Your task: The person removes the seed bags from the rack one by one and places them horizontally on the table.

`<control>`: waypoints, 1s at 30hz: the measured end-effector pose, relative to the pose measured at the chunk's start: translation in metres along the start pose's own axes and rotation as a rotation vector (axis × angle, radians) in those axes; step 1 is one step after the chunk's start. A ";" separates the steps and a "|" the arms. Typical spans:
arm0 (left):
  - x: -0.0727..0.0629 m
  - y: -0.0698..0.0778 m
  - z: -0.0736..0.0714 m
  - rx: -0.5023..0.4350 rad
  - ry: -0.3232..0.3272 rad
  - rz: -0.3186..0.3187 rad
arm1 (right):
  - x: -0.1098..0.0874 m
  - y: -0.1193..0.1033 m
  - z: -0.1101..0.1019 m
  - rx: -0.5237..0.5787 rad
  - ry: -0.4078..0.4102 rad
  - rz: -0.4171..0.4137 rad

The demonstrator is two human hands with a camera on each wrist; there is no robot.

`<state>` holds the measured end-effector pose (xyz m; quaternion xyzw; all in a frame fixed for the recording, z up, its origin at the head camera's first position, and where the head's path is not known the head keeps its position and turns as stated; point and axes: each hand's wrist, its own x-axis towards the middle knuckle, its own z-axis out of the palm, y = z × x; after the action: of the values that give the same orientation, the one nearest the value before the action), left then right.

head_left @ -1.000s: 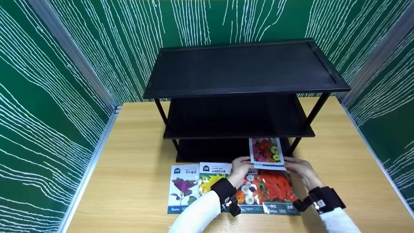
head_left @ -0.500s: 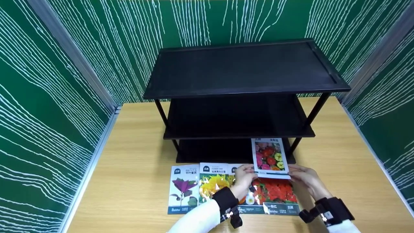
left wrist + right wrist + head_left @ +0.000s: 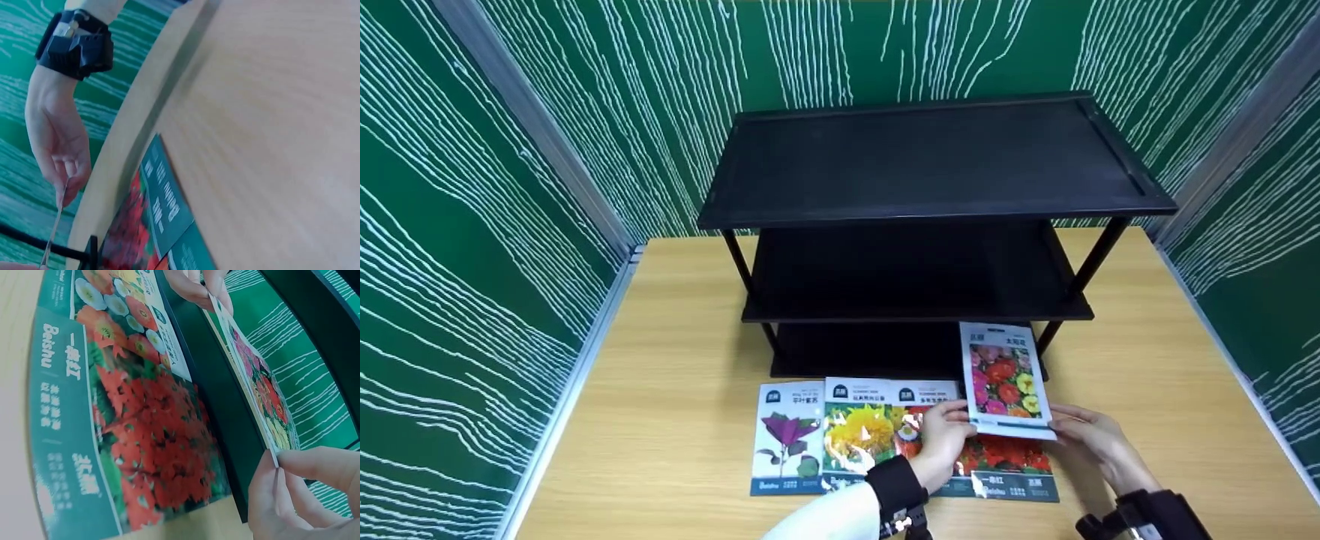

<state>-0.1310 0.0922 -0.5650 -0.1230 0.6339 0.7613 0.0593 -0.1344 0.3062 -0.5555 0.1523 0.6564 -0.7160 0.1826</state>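
Note:
Both hands hold a white seed packet (image 3: pixel 1006 379) printed with pink, red and yellow flowers. My left hand (image 3: pixel 945 441) pinches its lower left corner, while the right hand (image 3: pixel 1099 444) pinches the lower right one between thumb and fingers. In the right wrist view the packet is seen nearly edge-on, raised above a red-flower packet (image 3: pixel 160 444). That red packet lies at the right end of a row on the table, partly covered in the head view. Left of it lie a packet with orange and white flowers (image 3: pixel 132 320), a yellow-flower packet (image 3: pixel 859 431) and a purple-leaf packet (image 3: pixel 787 435).
A black three-tier shelf (image 3: pixel 937 161) stands behind the row of packets. Its bottom tier (image 3: pixel 855 349) reaches close to their top edges, and the middle tier (image 3: pixel 915 274) overhangs it. Green walls (image 3: pixel 487 225) with white streaks enclose the wooden table (image 3: pixel 660 375) at the back and sides.
Both hands have drawn the held packet out from under the middle tier, toward the person and slightly right. More of its face now shows. The row of packets has stayed in place.

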 end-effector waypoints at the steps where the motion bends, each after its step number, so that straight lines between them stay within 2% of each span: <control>1: -0.002 -0.001 0.001 0.006 0.001 -0.007 | -0.002 0.001 -0.001 0.020 0.000 0.009; 6: -0.012 -0.005 0.006 0.029 0.005 -0.042 | -0.010 0.009 -0.008 0.016 0.025 0.048; 13: -0.023 -0.013 0.016 0.041 0.017 -0.056 | -0.019 0.019 -0.019 -0.103 0.097 0.103; 17: -0.028 -0.017 0.022 0.031 0.018 -0.047 | -0.023 0.023 -0.025 -0.093 0.112 0.118; 24: -0.034 -0.025 0.030 0.007 0.022 -0.012 | -0.026 0.023 -0.036 -0.154 0.140 0.240; 30: -0.036 -0.035 0.040 0.017 0.036 0.005 | -0.027 0.025 -0.044 -0.180 0.150 0.260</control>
<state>-0.0925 0.1406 -0.5818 -0.1348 0.6414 0.7538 0.0469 -0.1000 0.3499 -0.5697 0.2721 0.7042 -0.6114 0.2371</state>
